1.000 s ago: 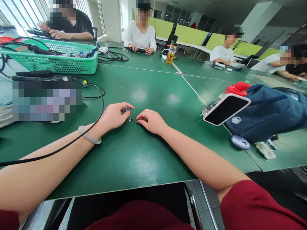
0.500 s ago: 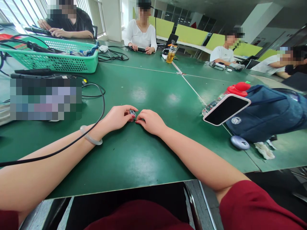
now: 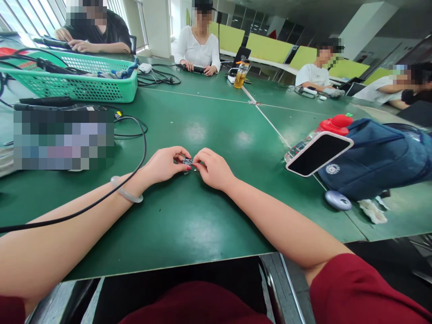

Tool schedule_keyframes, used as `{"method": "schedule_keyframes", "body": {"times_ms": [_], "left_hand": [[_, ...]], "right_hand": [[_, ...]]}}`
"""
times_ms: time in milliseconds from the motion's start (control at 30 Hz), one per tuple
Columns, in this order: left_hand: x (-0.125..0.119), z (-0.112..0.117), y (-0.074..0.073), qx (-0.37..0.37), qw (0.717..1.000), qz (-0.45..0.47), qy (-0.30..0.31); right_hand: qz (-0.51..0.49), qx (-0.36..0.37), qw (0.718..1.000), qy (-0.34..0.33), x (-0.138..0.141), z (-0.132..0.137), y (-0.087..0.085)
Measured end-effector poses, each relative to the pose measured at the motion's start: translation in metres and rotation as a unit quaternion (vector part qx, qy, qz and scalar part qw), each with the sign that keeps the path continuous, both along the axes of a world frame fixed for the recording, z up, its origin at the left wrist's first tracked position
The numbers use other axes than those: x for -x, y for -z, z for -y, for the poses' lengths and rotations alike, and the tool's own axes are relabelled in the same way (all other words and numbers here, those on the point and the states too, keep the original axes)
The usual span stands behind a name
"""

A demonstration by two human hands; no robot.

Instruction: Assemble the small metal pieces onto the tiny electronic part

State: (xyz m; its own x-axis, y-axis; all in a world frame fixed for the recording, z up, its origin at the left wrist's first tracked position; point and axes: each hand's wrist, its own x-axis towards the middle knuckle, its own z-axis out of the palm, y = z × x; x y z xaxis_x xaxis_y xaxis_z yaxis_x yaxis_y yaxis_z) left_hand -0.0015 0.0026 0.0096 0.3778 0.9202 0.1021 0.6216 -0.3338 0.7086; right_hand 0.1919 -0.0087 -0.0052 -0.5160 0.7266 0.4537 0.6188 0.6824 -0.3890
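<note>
My left hand (image 3: 168, 164) is closed, thumb and fingers pinching a small grey-and-dark piece (image 3: 187, 161) that looks like a little metal or circuit part; its exact kind is too small to make out. Against the right side of that piece, the fingertips of my right hand (image 3: 213, 168) are pressed together. What those fingers hold, if anything, is hidden. Tiny bits (image 3: 186, 173) lie on the green table (image 3: 202, 216) just below the fingertips. A pale bangle (image 3: 126, 191) circles my left wrist.
A black cable (image 3: 101, 200) arches over my left forearm. Left stands a green basket (image 3: 84, 90) of cables. To the right are a phone (image 3: 319, 154), a blue bag (image 3: 378, 162), a red-capped bottle (image 3: 334, 125) and a mouse (image 3: 338, 200). Several people sit across the table.
My right hand has risen slightly, and its fingertips now meet the small piece in my left hand. More of the piece shows, and tiny bits below have come into view.
</note>
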Motion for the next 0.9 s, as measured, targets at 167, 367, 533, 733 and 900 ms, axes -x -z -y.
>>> {"method": "schedule_keyframes", "body": {"times_ms": [167, 367, 533, 733, 900], "left_hand": [[-0.002, 0.0024, -0.0011, -0.001, 0.999, 0.01, 0.039], [-0.0023, 0.0037, -0.0031, -0.007, 0.999, 0.007, 0.041], [-0.0009, 0.0017, -0.0017, 0.002, 0.999, 0.009, 0.04], [0.0002, 0.0003, 0.0003, -0.012, 0.999, -0.009, 0.04], [0.0005, 0.0002, 0.0002, -0.013, 0.999, -0.015, 0.032]], "right_hand": [[-0.002, -0.01, 1.0, -0.013, 0.0005, 0.0013, 0.0002], [0.017, -0.028, 0.999, -0.014, 0.0016, 0.0003, 0.0011], [0.037, -0.039, 0.998, -0.009, 0.0018, -0.0002, 0.0016], [0.082, -0.057, 0.995, -0.007, 0.0022, 0.0, -0.0001], [0.065, -0.05, 0.997, -0.005, 0.0014, 0.0003, 0.0001]]}}
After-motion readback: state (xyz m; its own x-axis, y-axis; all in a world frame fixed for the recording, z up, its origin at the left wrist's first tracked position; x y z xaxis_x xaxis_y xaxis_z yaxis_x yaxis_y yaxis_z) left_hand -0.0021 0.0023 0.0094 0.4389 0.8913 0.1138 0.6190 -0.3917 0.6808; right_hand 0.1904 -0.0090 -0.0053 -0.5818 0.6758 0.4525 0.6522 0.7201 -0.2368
